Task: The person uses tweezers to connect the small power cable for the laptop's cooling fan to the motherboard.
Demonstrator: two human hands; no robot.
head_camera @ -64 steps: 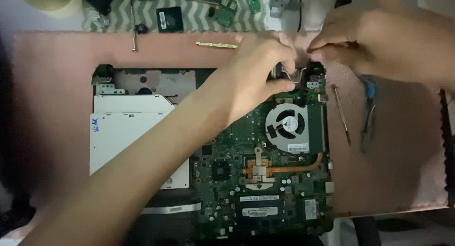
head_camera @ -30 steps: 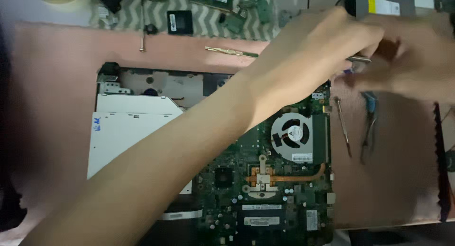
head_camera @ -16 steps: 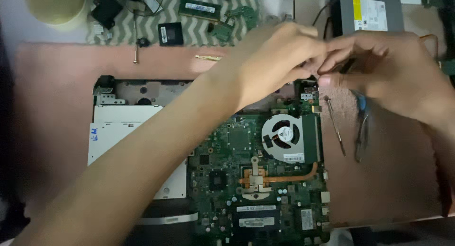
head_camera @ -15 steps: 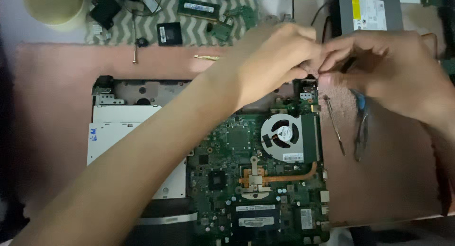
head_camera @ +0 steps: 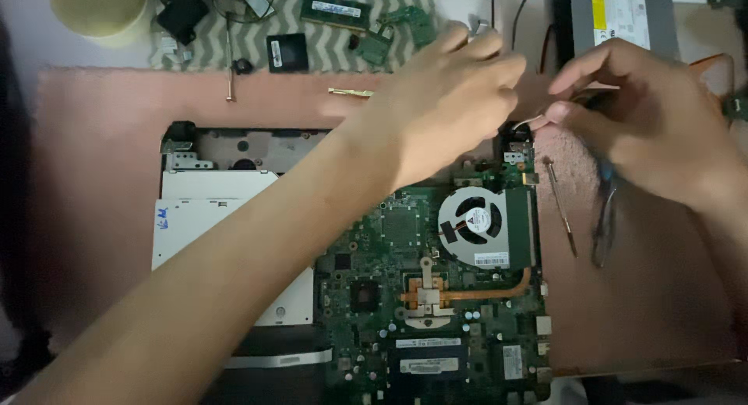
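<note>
A big pink mat (head_camera: pixel 101 179) covers the table. On it lies an opened laptop (head_camera: pixel 234 218) with its inside showing. The green circuit board (head_camera: pixel 389 296) fills the right part of the laptop. A white flat drive (head_camera: pixel 202 218) sits in the left part. A round fan (head_camera: pixel 471 226) sits at the top right of the board, and a copper pipe (head_camera: pixel 483 294) runs from under it to a metal plate in the middle.

The left hand (head_camera: pixel 444 101) reaches across the laptop to its top right corner. Its fingers are curled in and bent down, but I cannot tell if they hold anything. The right hand (head_camera: pixel 647 116) is just beside it. Its thumb and finger pinch the end of a thin white wire (head_camera: pixel 526 123) that comes up from the laptop's corner, between the two hands.

A thin screwdriver (head_camera: pixel 562 206) lies on the mat just right of the fan. Pliers with blue handles (head_camera: pixel 604 218) lie next to it, partly under the right hand.

Above the mat is a zigzag cloth (head_camera: pixel 312 38) with small parts on it. A green memory stick (head_camera: pixel 335 10) and a small black square chip (head_camera: pixel 282 53) lie there. A roll of tape (head_camera: pixel 97 7) sits in the top left corner.
</note>
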